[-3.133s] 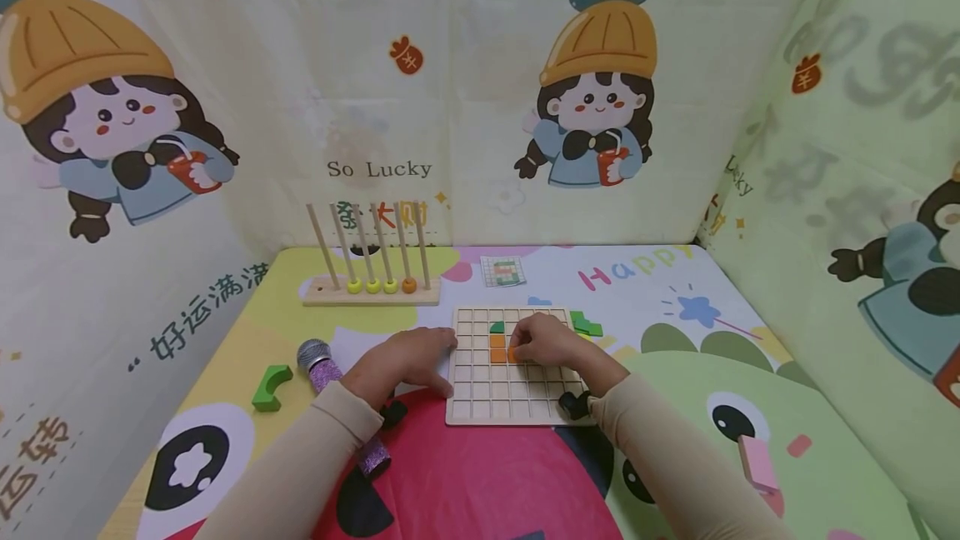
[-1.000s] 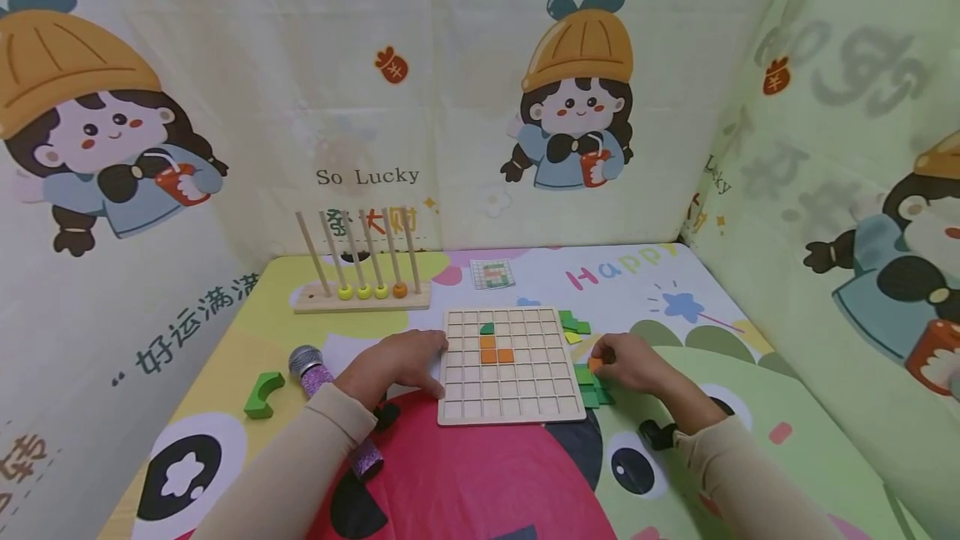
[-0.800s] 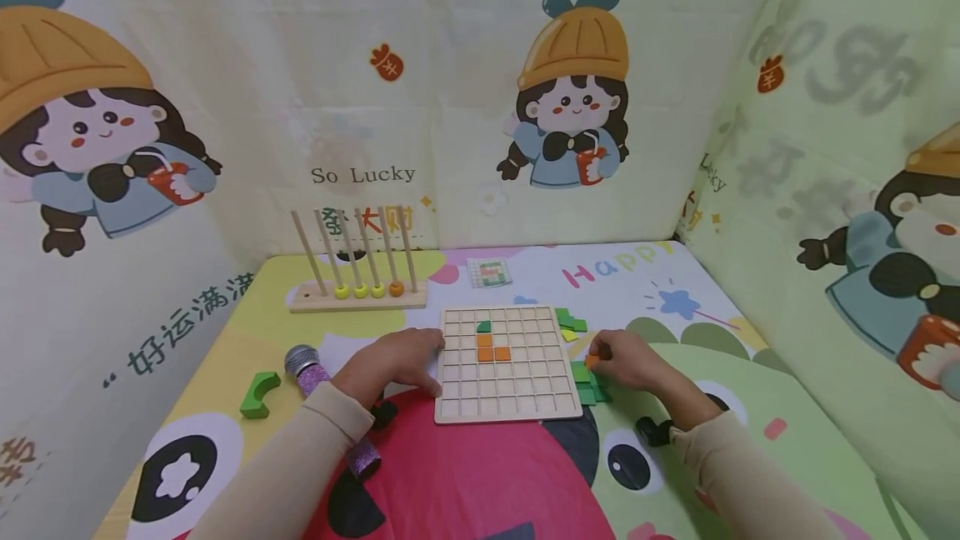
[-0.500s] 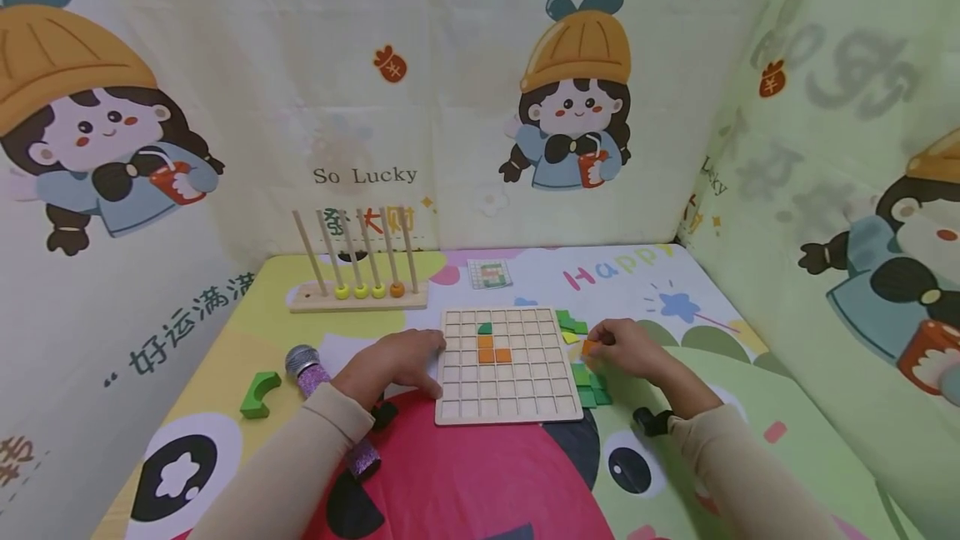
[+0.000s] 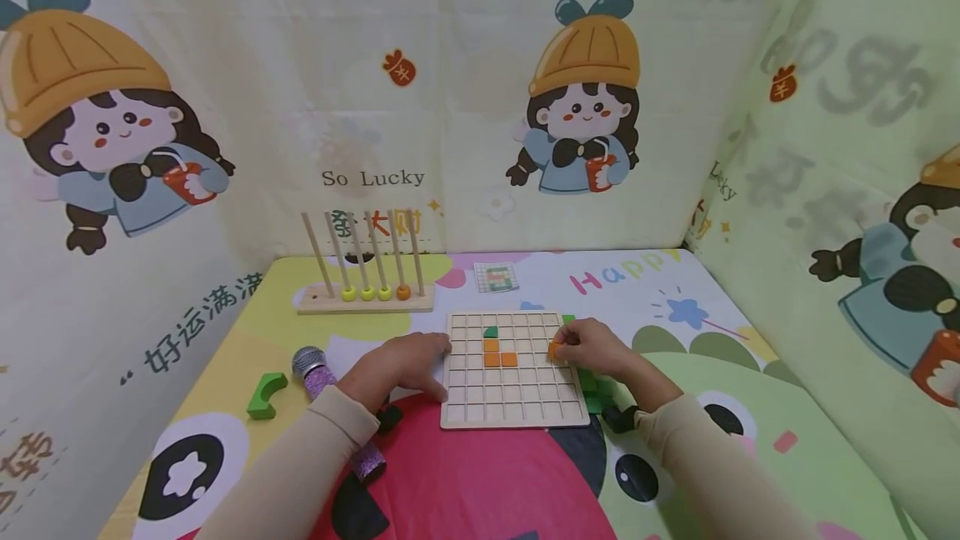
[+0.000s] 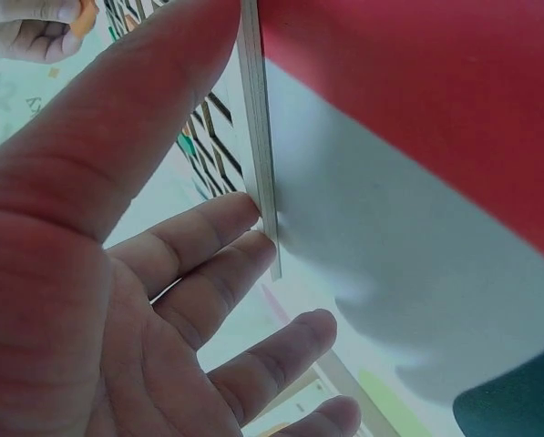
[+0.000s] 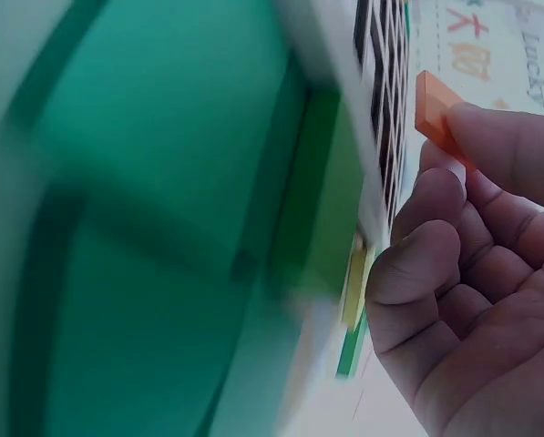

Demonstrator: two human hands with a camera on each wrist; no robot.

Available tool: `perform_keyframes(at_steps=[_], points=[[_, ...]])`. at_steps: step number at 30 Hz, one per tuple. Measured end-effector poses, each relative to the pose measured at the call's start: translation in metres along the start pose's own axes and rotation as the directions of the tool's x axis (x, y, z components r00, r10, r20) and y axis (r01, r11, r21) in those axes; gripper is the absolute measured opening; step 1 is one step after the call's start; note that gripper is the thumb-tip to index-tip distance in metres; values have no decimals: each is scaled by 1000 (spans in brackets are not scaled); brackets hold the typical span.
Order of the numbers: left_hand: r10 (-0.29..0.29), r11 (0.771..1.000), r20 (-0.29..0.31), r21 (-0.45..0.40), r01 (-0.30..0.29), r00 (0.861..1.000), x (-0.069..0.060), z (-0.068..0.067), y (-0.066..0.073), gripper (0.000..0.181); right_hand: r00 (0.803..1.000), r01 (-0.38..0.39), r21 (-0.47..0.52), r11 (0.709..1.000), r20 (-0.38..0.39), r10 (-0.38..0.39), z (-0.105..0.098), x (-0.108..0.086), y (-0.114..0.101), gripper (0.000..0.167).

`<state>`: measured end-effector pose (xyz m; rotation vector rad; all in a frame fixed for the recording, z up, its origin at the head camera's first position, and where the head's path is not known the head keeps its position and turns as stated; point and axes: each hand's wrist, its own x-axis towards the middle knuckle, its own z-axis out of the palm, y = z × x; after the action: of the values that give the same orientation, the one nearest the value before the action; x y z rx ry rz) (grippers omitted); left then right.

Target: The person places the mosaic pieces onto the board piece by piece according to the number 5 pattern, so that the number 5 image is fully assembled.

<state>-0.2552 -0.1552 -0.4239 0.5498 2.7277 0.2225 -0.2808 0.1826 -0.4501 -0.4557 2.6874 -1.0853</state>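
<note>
A wooden grid board (image 5: 487, 411) lies on the table in the head view. My left hand (image 5: 401, 365) rests at its left edge, fingers mostly straight; in the left wrist view, the thumb and two fingertips (image 6: 244, 214) meet the board's rim. My right hand (image 5: 603, 350) pinches an orange square tile (image 7: 433, 107) between thumb and fingers, above the board's right side. Several orange tiles (image 5: 492, 359) sit in an L shape in the grid, below a green rounded piece (image 5: 491, 332). Right of the board lie green tiles (image 5: 597, 397), partly hidden by my right hand and wrist.
A wooden bead counter with upright pegs (image 5: 322, 304) stands at the back left. A small pattern card (image 5: 497, 277) lies behind the board. Left are a purple glittery microphone (image 5: 318, 375), partly under my left arm, and a green arch block (image 5: 266, 397).
My right hand set an orange tile on the grid, moved right off the board and took another orange tile. It has since come back left over the board. My left hand stayed at the edge.
</note>
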Motion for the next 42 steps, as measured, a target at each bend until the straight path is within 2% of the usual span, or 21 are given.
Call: perform_keyframes(at_steps=[8, 13, 30, 39, 42], points=[[-3, 1000, -7, -4, 3, 1000, 1, 0, 1, 76, 997, 72, -32, 997, 24, -71, 9, 7, -19, 5], [3, 1000, -9, -3, -3, 1000, 0, 1, 1, 75, 992, 109, -45, 993, 66, -106, 14, 12, -25, 5], [-14, 1000, -11, -19, 14, 1000, 3, 4, 0, 76, 992, 99, -197, 975, 94, -81, 27, 21, -35, 5], [-7, 1000, -13, -21, 6, 1000, 5, 5, -2, 77, 990, 119, -335, 935, 110, -87, 26, 23, -43, 4], [-12, 1000, -7, -20, 12, 1000, 4, 5, -1, 77, 991, 101, -322, 941, 112, -68, 25, 22, -44, 4]])
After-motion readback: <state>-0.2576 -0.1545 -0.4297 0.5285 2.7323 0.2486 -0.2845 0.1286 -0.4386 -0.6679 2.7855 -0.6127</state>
